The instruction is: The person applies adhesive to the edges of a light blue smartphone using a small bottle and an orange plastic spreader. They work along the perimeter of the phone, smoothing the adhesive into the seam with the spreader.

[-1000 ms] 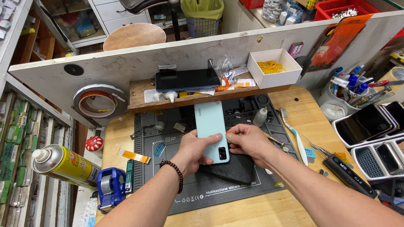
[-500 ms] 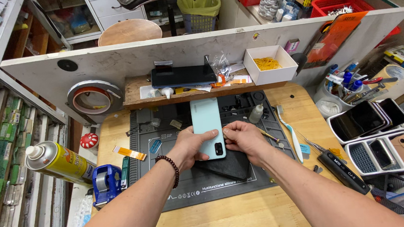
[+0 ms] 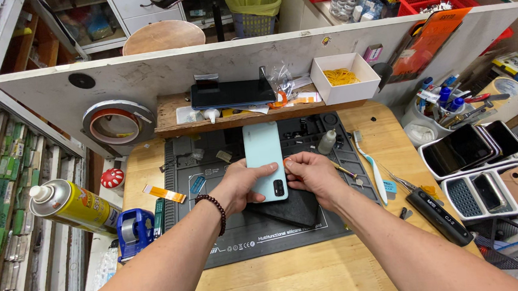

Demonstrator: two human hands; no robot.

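The phone [image 3: 264, 157] has a smooth, pale-green satin back. It lies over a matt black rubbery mat [image 3: 216, 229] on the light, grained wooden tabletop [image 3: 306, 277], beside a glossy metal spray can [image 3: 76, 206].

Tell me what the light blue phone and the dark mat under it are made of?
The pale mint-blue phone back looks like smooth glossy plastic or glass; soft reflections leave that open. The dark grey work mat looks like matte rubbery silicone, dull and moulded with little compartments.

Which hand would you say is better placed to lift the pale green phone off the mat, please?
Probably the left hand: its fingers wrap over the pale green phone from the side. The right hand only pinches the lower right edge with its fingertips, above the dark pad.
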